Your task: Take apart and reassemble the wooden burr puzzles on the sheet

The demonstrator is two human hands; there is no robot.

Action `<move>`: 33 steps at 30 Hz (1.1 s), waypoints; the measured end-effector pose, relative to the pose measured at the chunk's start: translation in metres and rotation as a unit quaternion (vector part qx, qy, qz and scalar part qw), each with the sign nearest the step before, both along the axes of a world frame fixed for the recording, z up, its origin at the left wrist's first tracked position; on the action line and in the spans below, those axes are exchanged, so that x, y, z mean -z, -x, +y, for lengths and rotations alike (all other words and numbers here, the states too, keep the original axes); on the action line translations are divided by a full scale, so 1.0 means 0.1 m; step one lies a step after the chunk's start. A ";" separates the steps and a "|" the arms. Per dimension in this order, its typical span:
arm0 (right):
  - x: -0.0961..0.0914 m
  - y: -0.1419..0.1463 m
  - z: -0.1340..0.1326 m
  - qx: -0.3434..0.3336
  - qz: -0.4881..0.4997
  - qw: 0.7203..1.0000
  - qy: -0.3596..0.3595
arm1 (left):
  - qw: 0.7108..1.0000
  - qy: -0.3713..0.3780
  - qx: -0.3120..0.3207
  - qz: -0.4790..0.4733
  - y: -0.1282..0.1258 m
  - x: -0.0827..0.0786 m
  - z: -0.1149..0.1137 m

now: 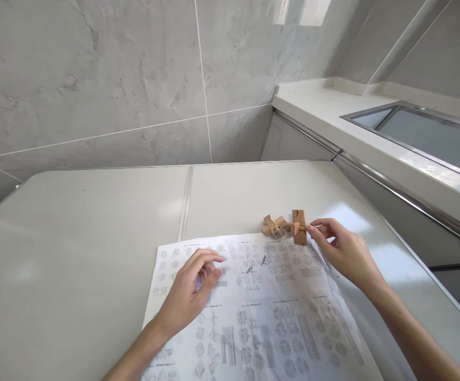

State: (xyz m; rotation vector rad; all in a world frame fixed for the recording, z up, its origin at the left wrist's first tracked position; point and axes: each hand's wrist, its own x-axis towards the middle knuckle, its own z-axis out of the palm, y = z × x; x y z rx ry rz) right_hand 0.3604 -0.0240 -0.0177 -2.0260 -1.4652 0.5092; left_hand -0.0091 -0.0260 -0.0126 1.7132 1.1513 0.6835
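Observation:
My right hand [339, 246] pinches the end of a small wooden puzzle piece [303, 228] between thumb and fingers. That piece meets a flat, upright-lying wooden puzzle piece [299, 216] marked with a dark character, at the far edge of the paper. Just left of it sits a cross-shaped cluster of wooden puzzle pieces [274, 226], also marked with characters. My left hand [198, 280] rests over the instruction sheet [269, 288], fingers curled loosely, with a gap between thumb and forefinger and nothing held there. Printed diagrams of puzzles cover the sheet.
A pale folding table [74, 254] with a seam [186, 203] bears the sheet. Behind it rises a grey tiled wall [114, 69]. On the right, a white counter [309, 100] with an inset sink or glass panel [424, 129] runs alongside.

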 end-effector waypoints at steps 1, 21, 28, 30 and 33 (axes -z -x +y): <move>0.01 0.00 0.01 0.004 0.019 1.000 0.011 | 1.000 0.000 0.000 0.001 0.00 0.00 0.00; -0.37 0.79 -0.38 -0.131 0.368 0.916 -0.087 | 1.000 0.001 0.010 -0.005 -0.01 -0.03 -0.05; -0.30 1.33 -0.41 -0.221 0.523 0.822 0.046 | 0.993 0.015 0.038 -0.108 0.05 -0.06 -0.10; -0.28 1.41 -0.42 -0.228 0.535 0.809 0.078 | 0.989 0.033 0.049 -0.133 0.05 -0.06 -0.12; -0.26 1.47 -0.41 -0.233 0.539 0.802 0.112 | 0.984 0.071 0.060 -0.152 0.06 -0.06 -0.15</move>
